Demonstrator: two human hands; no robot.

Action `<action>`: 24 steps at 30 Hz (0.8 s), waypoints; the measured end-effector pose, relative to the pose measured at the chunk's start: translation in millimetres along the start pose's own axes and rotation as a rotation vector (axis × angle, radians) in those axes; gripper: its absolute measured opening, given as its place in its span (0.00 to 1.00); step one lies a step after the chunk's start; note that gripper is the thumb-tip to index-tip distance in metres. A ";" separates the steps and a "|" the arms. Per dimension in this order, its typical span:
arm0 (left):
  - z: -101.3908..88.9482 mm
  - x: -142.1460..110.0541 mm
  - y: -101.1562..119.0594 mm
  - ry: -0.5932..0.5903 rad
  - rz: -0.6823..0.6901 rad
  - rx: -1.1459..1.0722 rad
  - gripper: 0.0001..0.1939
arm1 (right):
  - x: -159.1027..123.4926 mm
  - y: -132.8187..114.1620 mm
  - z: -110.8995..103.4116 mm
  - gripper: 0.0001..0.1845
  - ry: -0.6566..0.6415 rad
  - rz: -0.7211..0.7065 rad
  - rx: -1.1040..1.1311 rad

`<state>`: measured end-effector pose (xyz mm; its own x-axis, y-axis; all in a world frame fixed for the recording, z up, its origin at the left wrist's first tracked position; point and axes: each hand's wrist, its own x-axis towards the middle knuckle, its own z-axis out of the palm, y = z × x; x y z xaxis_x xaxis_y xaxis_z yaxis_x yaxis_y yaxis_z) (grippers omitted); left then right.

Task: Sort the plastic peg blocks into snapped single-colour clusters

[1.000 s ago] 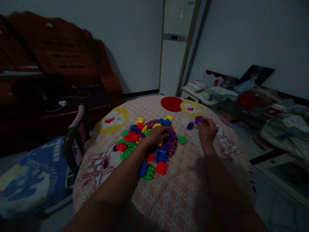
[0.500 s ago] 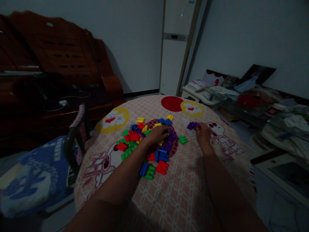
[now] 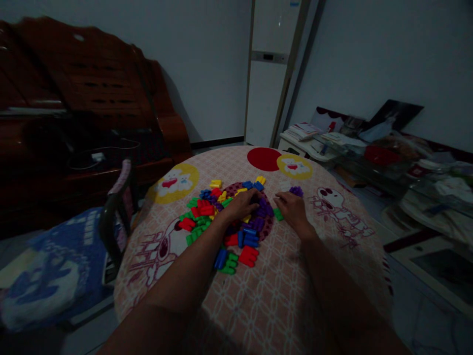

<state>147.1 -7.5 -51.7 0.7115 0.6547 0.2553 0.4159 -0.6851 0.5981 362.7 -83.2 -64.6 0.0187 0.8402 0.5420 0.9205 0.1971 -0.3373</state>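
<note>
Toy building blocks in several colours lie in a loose pile on the round table. My left hand [image 3: 242, 205] rests over the right side of the pile, fingers loosely curved and apart, beside purple blocks [image 3: 263, 207]. No block shows in its grip. My right hand [image 3: 293, 208] is just right of the pile, fingers stretched out to the left above a green block [image 3: 278, 214], which it partly covers. It appears to hold nothing. Behind its knuckles sits a small purple block group [image 3: 296, 191].
The patterned tablecloth [image 3: 273, 296] covers the table. Red blocks [image 3: 249, 256] and blue blocks [image 3: 250, 237] lie at the pile's near side. A chair with a blue cloth [image 3: 84, 246] stands at left. On the right is a cluttered glass-topped stand [image 3: 391, 172].
My right hand has let go of the purple blocks and moved left, towards the green block and the pile. My left hand has stayed almost in place.
</note>
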 end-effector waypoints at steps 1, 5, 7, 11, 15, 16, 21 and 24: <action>0.4 0.0 -0.4 0.004 0.003 -0.013 0.15 | -1.0 -5.4 3.4 0.11 -0.075 -0.030 0.013; 0.7 -0.2 -1.1 0.002 0.027 -0.058 0.15 | -4.6 -13.7 9.8 0.14 -0.221 -0.096 -0.020; 0.1 -0.1 -1.0 -0.002 0.040 -0.073 0.17 | -5.4 -13.3 10.2 0.12 -0.240 -0.096 -0.024; -1.3 0.7 -0.9 -0.001 0.065 -0.059 0.19 | -5.6 -12.7 12.6 0.10 -0.228 -0.078 0.023; -1.8 2.6 -0.6 0.003 0.058 0.030 0.14 | -5.9 -13.7 15.9 0.08 -0.187 -0.074 0.134; -1.8 2.9 -0.4 0.006 0.045 0.040 0.12 | -5.9 -14.2 16.0 0.08 -0.172 -0.074 0.174; -1.4 2.2 1.4 0.024 0.012 -0.031 0.08 | -4.7 -21.9 12.0 0.07 -0.091 -0.009 0.405; -0.4 1.9 1.7 0.024 0.016 -0.056 0.08 | -1.2 -26.8 8.0 0.08 -0.038 0.044 0.494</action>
<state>148.9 -7.3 -49.9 0.7037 0.6515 0.2834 0.3714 -0.6774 0.6350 334.9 -85.5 -62.4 0.0305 0.8693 0.4934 0.6238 0.3691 -0.6889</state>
